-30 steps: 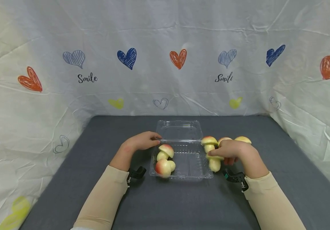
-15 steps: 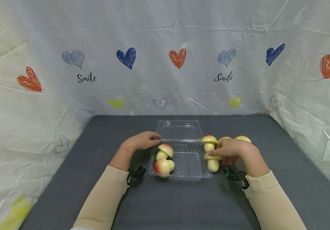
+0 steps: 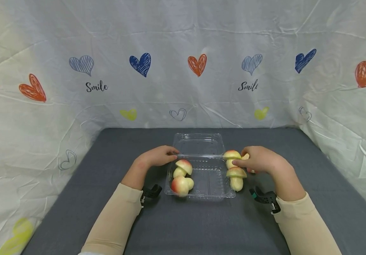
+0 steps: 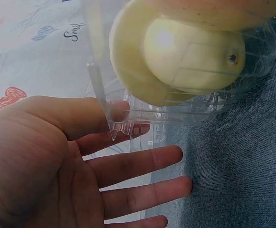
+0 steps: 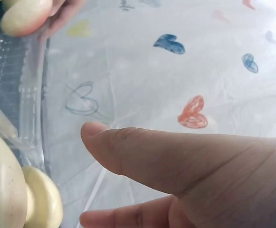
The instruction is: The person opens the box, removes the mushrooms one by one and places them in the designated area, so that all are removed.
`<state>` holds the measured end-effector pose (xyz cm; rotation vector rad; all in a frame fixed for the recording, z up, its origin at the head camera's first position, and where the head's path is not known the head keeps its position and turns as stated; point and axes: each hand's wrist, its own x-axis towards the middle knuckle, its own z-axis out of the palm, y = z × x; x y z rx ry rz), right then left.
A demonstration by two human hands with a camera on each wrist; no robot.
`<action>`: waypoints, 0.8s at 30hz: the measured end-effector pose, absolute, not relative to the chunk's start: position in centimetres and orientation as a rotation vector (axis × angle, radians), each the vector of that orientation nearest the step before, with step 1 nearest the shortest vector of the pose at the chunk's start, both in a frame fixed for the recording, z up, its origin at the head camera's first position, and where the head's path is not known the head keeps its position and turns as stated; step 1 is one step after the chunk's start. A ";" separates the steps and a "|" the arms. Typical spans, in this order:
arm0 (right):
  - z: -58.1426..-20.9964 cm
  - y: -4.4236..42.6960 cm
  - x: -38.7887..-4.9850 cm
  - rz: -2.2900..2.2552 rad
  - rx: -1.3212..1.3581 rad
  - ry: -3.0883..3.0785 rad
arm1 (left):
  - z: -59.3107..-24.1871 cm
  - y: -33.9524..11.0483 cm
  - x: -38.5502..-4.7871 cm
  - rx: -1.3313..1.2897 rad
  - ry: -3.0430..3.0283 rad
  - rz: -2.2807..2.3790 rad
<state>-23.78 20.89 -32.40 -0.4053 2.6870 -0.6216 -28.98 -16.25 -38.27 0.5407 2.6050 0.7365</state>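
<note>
A transparent plastic clamshell container point(image 3: 209, 177) lies with its lid point(image 3: 199, 144) folded back. My left hand point(image 3: 160, 156) pinches its left rim between thumb and index finger, the other fingers spread in the left wrist view. Two mushroom-shaped pieces, a rear mushroom point(image 3: 184, 165) and a front mushroom point(image 3: 180, 185), lie in its left side. Along its right edge are another rear mushroom point(image 3: 232, 154) and front mushroom point(image 3: 236, 173). My right hand point(image 3: 262, 158) hovers beside these, thumb and fingers apart, holding nothing. A further mushroom point(image 3: 246, 156) shows partly behind that hand.
The dark grey tabletop point(image 3: 202, 226) extends around the container. A white curtain point(image 3: 170, 92) printed with hearts and lettering encloses the back and sides. Each wrist wears a black strap with a camera, such as the right strap point(image 3: 264, 198).
My right hand has let go of the front right mushroom and moved back and slightly right. That mushroom's cap now shows more fully. My left hand has stayed at the rim.
</note>
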 end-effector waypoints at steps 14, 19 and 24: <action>-32.0 19.4 -23.1 -0.617 -0.632 2.889 | -38.1 -16.2 -28.8 0.531 2.606 0.735; -32.4 18.4 -23.1 -0.661 -0.718 2.929 | -38.1 -16.2 -28.8 0.523 2.603 0.742; -32.8 17.3 -22.9 -0.708 -0.783 2.950 | -38.2 -16.1 -28.9 0.520 2.607 0.744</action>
